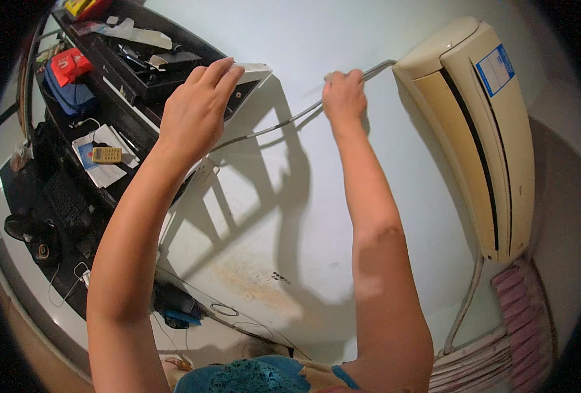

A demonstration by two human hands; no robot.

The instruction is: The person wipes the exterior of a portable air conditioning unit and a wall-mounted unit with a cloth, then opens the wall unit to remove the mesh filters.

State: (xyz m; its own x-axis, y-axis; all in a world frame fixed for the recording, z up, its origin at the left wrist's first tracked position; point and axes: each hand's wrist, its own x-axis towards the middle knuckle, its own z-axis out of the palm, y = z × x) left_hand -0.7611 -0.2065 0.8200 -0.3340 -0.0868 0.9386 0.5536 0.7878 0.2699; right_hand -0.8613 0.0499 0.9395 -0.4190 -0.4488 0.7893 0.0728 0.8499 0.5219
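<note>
My left hand (197, 105) is at the upper corner of a black shelf unit (132, 93), its fingers bent over the white-edged end panel (253, 73). My right hand (345, 98) is up against the pale wall (251, 186), with its fingers curled around a small pale thing (328, 77) that is mostly hidden. A grey cable (297, 117) runs along the wall behind this hand. It reaches from the side of a yellowed wall-mounted air conditioner (467, 142) down to behind the shelf unit. Whether my right fingers also grip the cable is hidden.
On the shelves lie a red packet (70, 66), a blue bag (71, 96), papers (106, 178) and a beige remote control (107, 155). A wall socket (204, 169) sits near the shelf's edge. Below the air conditioner hangs a pink pleated cloth (526, 314).
</note>
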